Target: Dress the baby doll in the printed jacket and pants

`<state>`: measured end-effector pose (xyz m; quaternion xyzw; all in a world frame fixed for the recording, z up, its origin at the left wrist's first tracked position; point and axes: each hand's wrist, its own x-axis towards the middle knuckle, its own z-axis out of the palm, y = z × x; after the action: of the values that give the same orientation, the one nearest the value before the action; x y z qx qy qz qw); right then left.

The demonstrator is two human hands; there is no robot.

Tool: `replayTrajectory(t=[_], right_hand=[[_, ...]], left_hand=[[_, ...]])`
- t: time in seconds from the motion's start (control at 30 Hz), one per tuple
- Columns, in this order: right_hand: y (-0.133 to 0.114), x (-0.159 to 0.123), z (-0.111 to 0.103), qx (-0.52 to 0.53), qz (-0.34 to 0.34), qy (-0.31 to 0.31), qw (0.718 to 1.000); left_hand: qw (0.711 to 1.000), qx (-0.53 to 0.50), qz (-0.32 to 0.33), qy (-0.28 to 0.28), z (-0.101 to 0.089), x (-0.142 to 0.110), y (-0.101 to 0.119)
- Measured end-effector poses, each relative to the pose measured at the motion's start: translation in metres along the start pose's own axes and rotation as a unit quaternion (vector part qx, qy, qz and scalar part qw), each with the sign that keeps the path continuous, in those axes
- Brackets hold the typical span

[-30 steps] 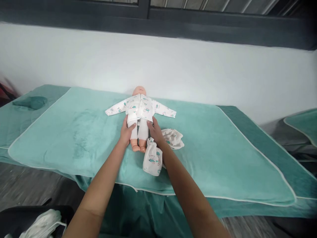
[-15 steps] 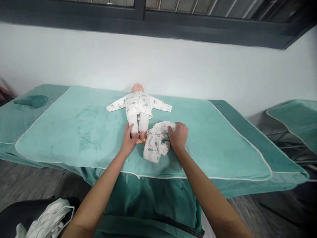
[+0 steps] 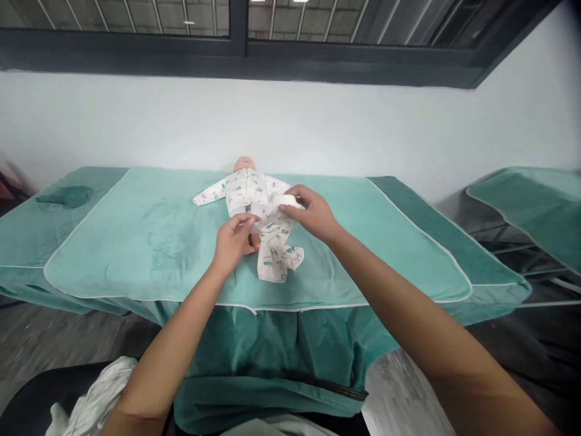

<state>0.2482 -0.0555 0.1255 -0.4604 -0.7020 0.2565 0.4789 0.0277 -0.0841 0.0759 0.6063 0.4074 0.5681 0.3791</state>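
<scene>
A baby doll point(image 3: 247, 184) lies on its back on a teal towel point(image 3: 149, 242), head toward the wall, dressed in a white printed top. Both my hands hold a pair of small white printed trousers point(image 3: 275, 251) lifted above the doll's legs. My left hand point(image 3: 233, 241) pinches the waistband's left side. My right hand point(image 3: 311, 213) grips its right side, fingers closed. The trouser legs hang down onto the towel. The doll's legs are mostly hidden behind the trousers and my left hand.
The towel covers a teal padded table point(image 3: 408, 200) that stands against a white wall. A face hole point(image 3: 66, 195) shows at the table's far left. White cloth point(image 3: 97, 396) lies on a dark surface at bottom left. Another teal table point(image 3: 531, 206) stands at right.
My right hand picked the trousers up from the towel beside the doll and carried them left over its legs. My left hand left the doll's feet and took the waistband.
</scene>
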Motion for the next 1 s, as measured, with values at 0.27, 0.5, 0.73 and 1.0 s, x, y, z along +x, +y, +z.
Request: replayTrajectory(t=[0.27, 0.5, 0.73, 1.0], right_hand=[[-0.130, -0.002, -0.008, 0.130, -0.133, -0.104, 0.977], [-0.148, 0.001, -0.027, 0.127, -0.149, -0.147, 0.970], [-0.160, -0.006, -0.058, -0.120, -0.097, -0.163, 0.974], [-0.152, -0.025, -0.028, -0.021, -0.121, -0.292, 0.948]], left_hand=[[0.995, -0.061, 0.068, -0.038, -0.018, 0.002, 0.112], [0.994, -0.071, 0.038, -0.075, -0.049, -0.013, 0.151], [0.974, 0.029, -0.032, -0.224, -0.081, -0.026, 0.181], [0.989, -0.034, 0.030, -0.140, -0.047, -0.019, 0.157]])
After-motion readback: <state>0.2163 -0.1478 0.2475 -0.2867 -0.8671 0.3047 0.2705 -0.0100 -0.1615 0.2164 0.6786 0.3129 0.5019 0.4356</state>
